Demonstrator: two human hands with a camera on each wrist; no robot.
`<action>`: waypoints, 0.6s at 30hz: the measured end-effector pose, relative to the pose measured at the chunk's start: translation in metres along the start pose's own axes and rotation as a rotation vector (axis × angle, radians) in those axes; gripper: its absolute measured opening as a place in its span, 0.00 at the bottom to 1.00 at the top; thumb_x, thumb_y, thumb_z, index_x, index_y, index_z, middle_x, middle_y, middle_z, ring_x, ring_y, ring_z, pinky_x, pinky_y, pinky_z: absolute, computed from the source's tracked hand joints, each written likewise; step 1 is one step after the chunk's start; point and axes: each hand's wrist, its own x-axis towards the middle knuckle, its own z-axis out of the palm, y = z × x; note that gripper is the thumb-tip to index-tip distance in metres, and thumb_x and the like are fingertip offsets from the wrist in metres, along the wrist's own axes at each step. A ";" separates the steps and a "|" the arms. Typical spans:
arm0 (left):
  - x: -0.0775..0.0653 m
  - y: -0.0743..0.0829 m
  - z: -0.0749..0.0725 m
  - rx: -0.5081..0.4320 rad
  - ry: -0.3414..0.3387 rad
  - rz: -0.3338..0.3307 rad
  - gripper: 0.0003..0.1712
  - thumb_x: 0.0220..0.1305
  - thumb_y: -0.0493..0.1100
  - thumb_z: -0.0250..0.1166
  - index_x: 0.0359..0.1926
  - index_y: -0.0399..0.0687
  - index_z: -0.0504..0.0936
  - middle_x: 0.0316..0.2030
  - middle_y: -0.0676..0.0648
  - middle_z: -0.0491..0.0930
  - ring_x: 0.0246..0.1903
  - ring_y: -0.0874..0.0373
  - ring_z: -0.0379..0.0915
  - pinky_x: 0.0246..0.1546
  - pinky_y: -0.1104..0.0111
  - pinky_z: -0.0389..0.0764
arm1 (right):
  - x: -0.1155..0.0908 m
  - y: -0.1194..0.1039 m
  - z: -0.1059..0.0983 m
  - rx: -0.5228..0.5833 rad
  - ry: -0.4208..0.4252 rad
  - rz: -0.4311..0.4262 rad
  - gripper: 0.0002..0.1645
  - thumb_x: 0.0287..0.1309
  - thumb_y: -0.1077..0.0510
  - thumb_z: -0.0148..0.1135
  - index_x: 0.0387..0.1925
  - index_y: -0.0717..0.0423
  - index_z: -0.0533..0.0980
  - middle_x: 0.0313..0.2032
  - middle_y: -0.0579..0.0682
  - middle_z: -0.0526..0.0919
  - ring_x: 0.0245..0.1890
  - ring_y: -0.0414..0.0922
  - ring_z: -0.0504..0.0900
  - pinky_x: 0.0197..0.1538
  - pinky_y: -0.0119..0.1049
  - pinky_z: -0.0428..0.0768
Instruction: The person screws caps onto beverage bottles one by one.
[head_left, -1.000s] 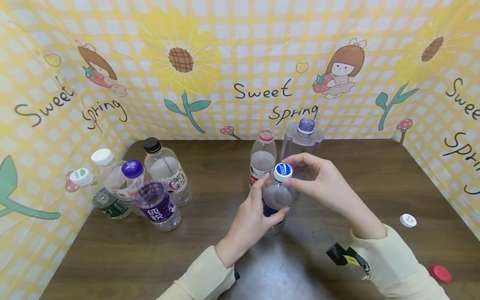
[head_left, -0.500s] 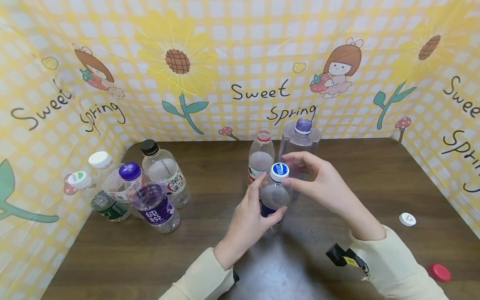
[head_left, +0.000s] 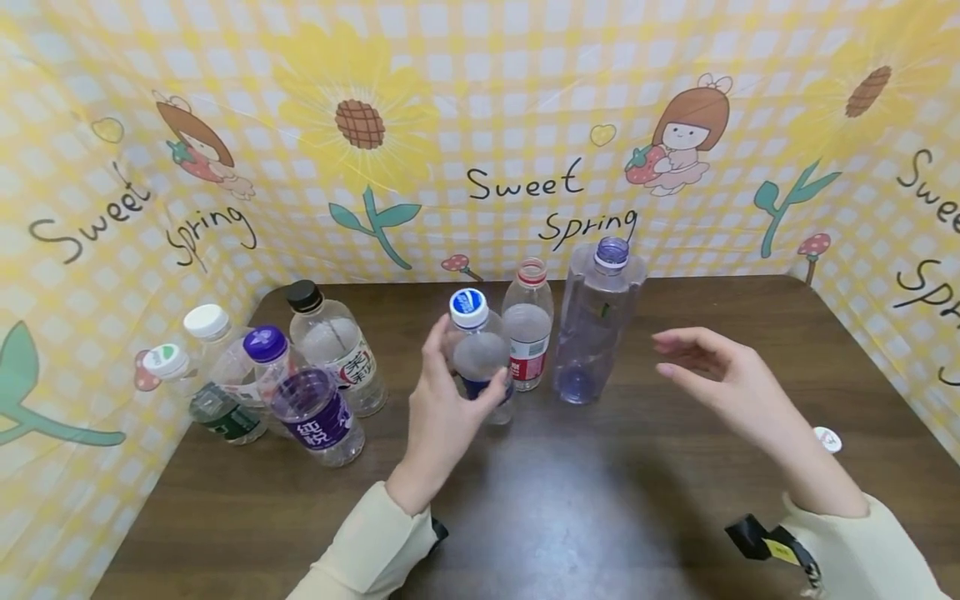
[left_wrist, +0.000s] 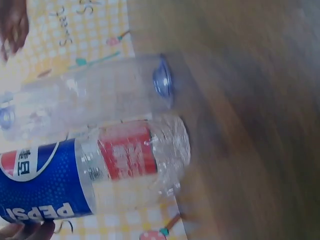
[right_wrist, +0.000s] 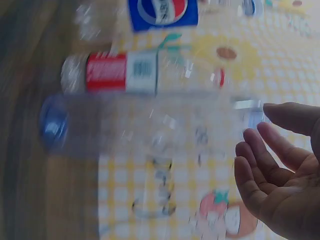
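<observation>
My left hand (head_left: pixel 438 417) grips a Pepsi bottle (head_left: pixel 480 354) by its side, thumb in front. A white cap with a blue top (head_left: pixel 468 307) sits on its neck. In the left wrist view the blue Pepsi label (left_wrist: pixel 47 182) shows, with fingertips at its lower edge. My right hand (head_left: pixel 723 375) holds nothing; its fingers are loosely bent, thumb apart, to the right of a tall bluish clear bottle (head_left: pixel 588 333) without a cap. Between that and the Pepsi bottle stands an uncapped bottle with a red label (head_left: pixel 528 333).
At the left of the brown table (head_left: pixel 585 517) stand several capped bottles: a purple-label bottle (head_left: pixel 318 417), a black-capped bottle (head_left: pixel 337 358) and two white-capped ones behind. A loose white cap (head_left: pixel 828 439) lies by my right forearm. Patterned cloth (head_left: pixel 510 108) walls the back and sides.
My left hand has carried the Pepsi bottle leftward, past the front of the red-label bottle. My right hand has left its cap and moved right. My right arm now hides the red cap.
</observation>
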 end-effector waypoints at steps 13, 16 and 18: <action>0.025 -0.018 -0.006 -0.023 0.033 -0.306 0.46 0.58 0.56 0.66 0.70 0.46 0.52 0.65 0.39 0.66 0.63 0.44 0.68 0.60 0.49 0.73 | -0.059 0.084 -0.058 -0.174 0.010 0.299 0.23 0.63 0.50 0.59 0.54 0.58 0.73 0.37 0.08 0.68 0.34 0.12 0.70 0.30 0.20 0.73; 0.029 -0.021 -0.004 -0.034 0.048 -0.311 0.46 0.58 0.56 0.66 0.69 0.46 0.53 0.65 0.39 0.66 0.64 0.45 0.67 0.61 0.49 0.72 | -0.075 0.109 -0.069 -0.191 0.021 0.348 0.19 0.64 0.50 0.58 0.53 0.52 0.74 0.35 0.07 0.67 0.34 0.11 0.68 0.29 0.18 0.70; 0.033 -0.022 -0.002 -0.044 0.069 -0.311 0.45 0.58 0.55 0.66 0.69 0.46 0.53 0.64 0.39 0.66 0.63 0.46 0.67 0.62 0.49 0.71 | -0.088 0.136 -0.076 -0.178 0.046 0.365 0.15 0.64 0.51 0.59 0.51 0.46 0.75 0.34 0.08 0.68 0.33 0.11 0.69 0.29 0.16 0.67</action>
